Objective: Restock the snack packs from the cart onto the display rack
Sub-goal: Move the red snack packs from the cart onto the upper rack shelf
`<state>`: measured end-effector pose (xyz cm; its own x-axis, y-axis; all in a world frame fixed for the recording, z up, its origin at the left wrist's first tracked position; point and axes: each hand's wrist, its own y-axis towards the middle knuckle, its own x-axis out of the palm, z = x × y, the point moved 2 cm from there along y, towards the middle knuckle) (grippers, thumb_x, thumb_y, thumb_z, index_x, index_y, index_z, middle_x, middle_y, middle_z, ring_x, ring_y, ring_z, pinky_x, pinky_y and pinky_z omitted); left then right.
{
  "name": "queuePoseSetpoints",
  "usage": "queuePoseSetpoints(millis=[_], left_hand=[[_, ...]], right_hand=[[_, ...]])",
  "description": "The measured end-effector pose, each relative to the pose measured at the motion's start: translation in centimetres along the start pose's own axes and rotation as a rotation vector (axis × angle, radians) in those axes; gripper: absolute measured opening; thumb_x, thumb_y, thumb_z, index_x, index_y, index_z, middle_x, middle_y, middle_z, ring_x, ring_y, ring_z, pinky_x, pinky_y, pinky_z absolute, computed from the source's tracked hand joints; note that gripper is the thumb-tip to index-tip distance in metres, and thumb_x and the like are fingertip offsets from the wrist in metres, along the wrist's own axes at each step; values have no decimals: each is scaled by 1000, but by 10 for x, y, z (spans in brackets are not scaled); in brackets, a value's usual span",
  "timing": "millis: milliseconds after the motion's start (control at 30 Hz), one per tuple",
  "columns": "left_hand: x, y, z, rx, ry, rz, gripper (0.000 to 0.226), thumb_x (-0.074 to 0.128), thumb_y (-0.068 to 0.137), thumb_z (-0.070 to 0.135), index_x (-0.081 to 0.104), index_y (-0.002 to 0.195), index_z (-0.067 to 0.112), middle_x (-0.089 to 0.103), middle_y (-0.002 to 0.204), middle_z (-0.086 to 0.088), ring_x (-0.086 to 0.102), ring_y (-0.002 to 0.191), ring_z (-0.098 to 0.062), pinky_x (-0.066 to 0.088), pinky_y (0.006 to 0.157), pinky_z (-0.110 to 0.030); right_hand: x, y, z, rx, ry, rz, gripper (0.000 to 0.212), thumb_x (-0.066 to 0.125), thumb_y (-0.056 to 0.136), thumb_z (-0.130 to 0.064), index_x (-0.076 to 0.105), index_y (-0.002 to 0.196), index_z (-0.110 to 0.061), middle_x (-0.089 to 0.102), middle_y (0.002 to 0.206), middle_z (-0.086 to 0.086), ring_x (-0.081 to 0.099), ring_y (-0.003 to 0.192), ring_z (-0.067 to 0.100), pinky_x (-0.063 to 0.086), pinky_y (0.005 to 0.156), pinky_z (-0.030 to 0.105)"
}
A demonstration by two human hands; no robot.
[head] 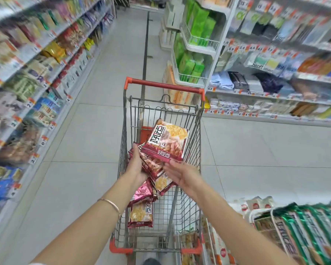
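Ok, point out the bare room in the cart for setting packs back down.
Bare wire floor runs between the loose packs and the cart's right wall, plus a strip at the near end. The left hand, right hand and held stack crowd the middle.

"好吃点" on the top snack pack (165,142); "Bsoft" on a right-shelf pack (257,66); "5.8" on a price tag (210,89).

fingertips of left hand (137,165) hidden beneath snack packs (165,142), shelf goods (23,87) blurred
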<state>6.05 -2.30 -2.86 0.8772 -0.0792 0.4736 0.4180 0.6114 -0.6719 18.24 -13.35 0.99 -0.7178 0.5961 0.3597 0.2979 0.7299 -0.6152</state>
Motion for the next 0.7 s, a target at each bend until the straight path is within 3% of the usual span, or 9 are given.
queuePoseSetpoints(millis=[100, 200, 267, 333, 433, 500, 567, 633, 700], left_hand=[[5, 3, -1, 64, 5, -17, 100, 41, 67, 88, 58, 131, 13, 73, 111, -18, 72, 102, -34, 53, 95, -52], [11, -1, 0, 107, 52, -62, 125, 55, 41, 100, 57, 133, 16, 72, 117, -15, 70, 108, -33, 50, 100, -55], [16, -6, -2, 127, 70, -85, 125, 68, 42, 93, 51, 138, 16, 70, 121, -14, 69, 110, -33, 49, 101, -56], [16, 0, -4, 163, 121, -21, 119, 88, 41, 73, 50, 139, 17, 72, 118, -9, 70, 107, -30, 52, 97, -55], [15, 8, 1, 225, 223, 85, 103, 94, 43, 59, 55, 131, 20, 73, 114, -6, 71, 102, -27, 55, 92, -51], [15, -2, 13, 242, 240, 68, 73, 89, 64, 42, 58, 124, 14, 76, 102, -7, 75, 89, -24, 60, 81, -44], [13, -10, 27, 260, 266, 14, 49, 80, 79, 26, 59, 119, 9, 76, 88, -6, 74, 73, -19, 58, 63, -34], [11, -22, 40, 242, 304, -115, 55, 80, 78, 23, 55, 123, 6, 73, 85, -7, 72, 68, -19, 57, 59, -32], [14, -40, 48, 209, 374, -243, 83, 89, 61, 33, 51, 130, 8, 73, 94, -11, 73, 75, -24, 58, 65, -36]], right_hand=[[4, -4, 12, -80, -109, 32, 33, 73, 86, -8, 63, 113, 6, 76, 98, 17, 75, 87, 26, 61, 77, 28], [3, -4, 13, -96, -114, 62, 27, 74, 88, -10, 64, 108, 4, 76, 93, 16, 74, 83, 24, 60, 74, 26], [4, -4, 12, -103, -129, 88, 23, 74, 88, -11, 64, 104, 2, 75, 89, 14, 73, 78, 21, 59, 71, 25], [5, -5, 10, -84, -175, 66, 26, 74, 89, -13, 63, 107, 3, 75, 87, 13, 73, 76, 20, 58, 70, 25], [3, -7, -1, 1, -417, 29, 40, 74, 89, -29, 61, 117, -3, 73, 104, 13, 71, 88, 22, 59, 79, 30], [-9, -5, -21, -85, -484, 215, 66, 74, 83, -48, 49, 130, -9, 59, 123, 13, 62, 100, 22, 56, 89, 38], [-17, -11, -54, -338, -461, 455, 75, 72, 83, -54, 38, 135, -15, 46, 136, 10, 54, 115, 24, 46, 98, 42], [-16, -16, -86, -484, -596, 469, 86, 70, 82, -60, 33, 146, -18, 38, 149, 9, 44, 132, 25, 39, 105, 41], [-7, -23, -102, -401, -748, 304, 99, 66, 74, -74, 37, 148, -18, 44, 150, 9, 48, 132, 26, 41, 110, 45]])
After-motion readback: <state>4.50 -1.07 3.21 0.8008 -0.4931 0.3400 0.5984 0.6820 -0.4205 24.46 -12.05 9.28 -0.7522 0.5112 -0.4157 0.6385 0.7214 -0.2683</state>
